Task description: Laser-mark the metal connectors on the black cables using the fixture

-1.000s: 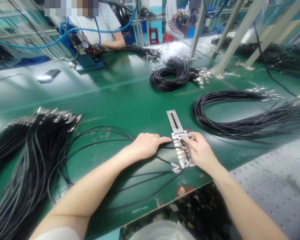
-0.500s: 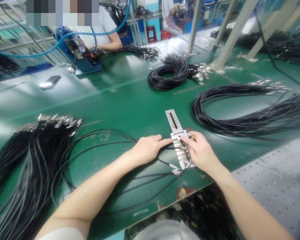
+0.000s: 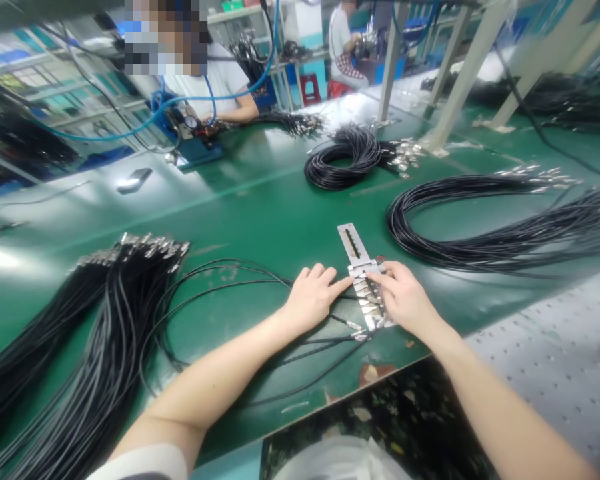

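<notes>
A silver metal fixture with a slotted, hinged upper leaf lies on the green table. Several black cables with metal end connectors sit in the grooves of its lower part. My left hand reaches in from the left, its fingers closed around a black cable and one extended digit touching the fixture's left edge. From the right, my right hand pinches at a cable's metal connector just below the hinge; its fingers partly hide the grooves. Loose connector ends rest by the fixture's near end.
A large bundle of black cables lies at left. Coiled cables and a looped bundle lie beyond and right. A blue press stands before a co-worker. Perforated grey surface borders the table's right.
The camera view has shifted, so the scene sits slightly further right and lower. Both hands stay at the fixture, with only slight finger movement.
</notes>
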The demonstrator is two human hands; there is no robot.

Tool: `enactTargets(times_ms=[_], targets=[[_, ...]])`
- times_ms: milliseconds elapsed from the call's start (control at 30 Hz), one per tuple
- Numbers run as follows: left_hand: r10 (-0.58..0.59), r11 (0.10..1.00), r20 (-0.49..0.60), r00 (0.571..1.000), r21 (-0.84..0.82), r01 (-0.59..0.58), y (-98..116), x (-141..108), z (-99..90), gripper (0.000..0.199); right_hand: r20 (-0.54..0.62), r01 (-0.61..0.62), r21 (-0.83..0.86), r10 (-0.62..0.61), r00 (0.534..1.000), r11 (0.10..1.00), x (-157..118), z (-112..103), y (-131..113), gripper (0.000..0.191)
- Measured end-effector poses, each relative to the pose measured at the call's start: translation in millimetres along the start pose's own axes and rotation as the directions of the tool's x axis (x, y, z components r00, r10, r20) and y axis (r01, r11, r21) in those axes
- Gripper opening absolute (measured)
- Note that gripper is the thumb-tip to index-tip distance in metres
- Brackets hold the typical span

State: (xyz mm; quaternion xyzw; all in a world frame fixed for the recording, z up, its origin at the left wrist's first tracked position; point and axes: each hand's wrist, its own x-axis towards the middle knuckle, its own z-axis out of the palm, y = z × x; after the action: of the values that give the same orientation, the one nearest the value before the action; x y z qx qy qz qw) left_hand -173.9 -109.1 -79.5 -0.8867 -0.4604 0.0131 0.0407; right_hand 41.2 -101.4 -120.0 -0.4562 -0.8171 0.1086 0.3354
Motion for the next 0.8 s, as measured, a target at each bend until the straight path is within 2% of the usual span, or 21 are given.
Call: enactTargets(times_ms=[100,167,267,367,500,667,800], targets=[[0.045,0.999,-0.079,0.996,0.011,-0.044,1,-4,-6.3,0.030,-0.032,-0.080,0.080,0.083,0.996,0.994,1,-5,0,0.037],[0.092,0.996,-0.050,0.994,-0.013,-0.093,1,-6,-8.9,0.023,-0.046,-0.113,0.117,0.119,0.992,0.987,0,-8,-1,0.036],[0.121,0.991,-0.037,0.992,-0.061,-0.123,1,-6,-6.6,0.022,-0.041,-0.122,0.100,0.126,0.991,0.987,-4,-11,-5,0.035],[0.092,0.985,-0.090,0.992,-0.138,-0.104,1,-5,-1.3,0.025,-0.052,-0.146,0.059,0.149,0.987,0.987,-12,-12,-13,0.036],[-0.022,0.989,-0.139,0.990,-0.146,0.002,-1,-5,0.9,0.028,-0.071,-0.180,0.043,0.183,0.981,0.983,-18,-11,-20,0.038],[0.017,0.988,-0.100,0.995,-0.152,-0.032,-2,-4,2.4,0.026,-0.021,-0.164,0.025,0.164,0.986,0.986,-18,-11,-18,0.039],[0.031,0.988,-0.073,0.997,-0.148,-0.042,-1,-2,6.1,0.024,0.022,-0.121,-0.058,0.122,0.992,0.991,-18,-9,-16,0.043]])
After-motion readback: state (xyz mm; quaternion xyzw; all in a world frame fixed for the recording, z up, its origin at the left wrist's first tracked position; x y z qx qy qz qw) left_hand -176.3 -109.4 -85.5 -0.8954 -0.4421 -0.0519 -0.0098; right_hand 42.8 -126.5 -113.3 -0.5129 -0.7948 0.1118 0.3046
